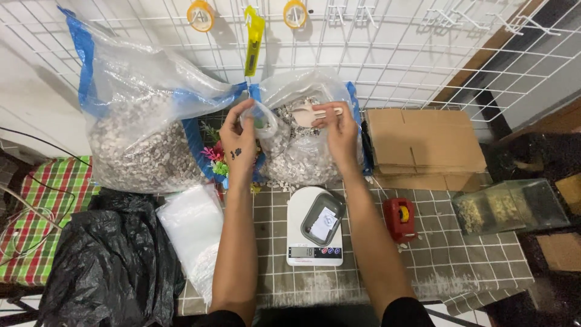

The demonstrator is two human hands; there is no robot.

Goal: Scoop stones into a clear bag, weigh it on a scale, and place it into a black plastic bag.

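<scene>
— Forearms come up from the near edge of the tiled table (423,266), 1 on each side of the white scale (315,227) with its small grey tray (322,219).

— And the hands?

— Left hand (238,142) pinches a small clear bag (261,121) open. Right hand (340,130) is closed on a pale scoop (310,113), I think plastic, resting in the open sack of gravel (299,151).

— So which step?

— Filling, I'd judge: gravel goes from sack to small bag. The next move calls for a level scoop tipped right over the bag's mouth.

— Room to move?

— Tight. A second, bigger gravel sack (142,130) crowds the left, flat cardboard (423,145) the right, wire mesh (387,48) stands behind. A red tape measure (399,218) sits just beside the right forearm. The open path runs straight back to the scale.
</scene>
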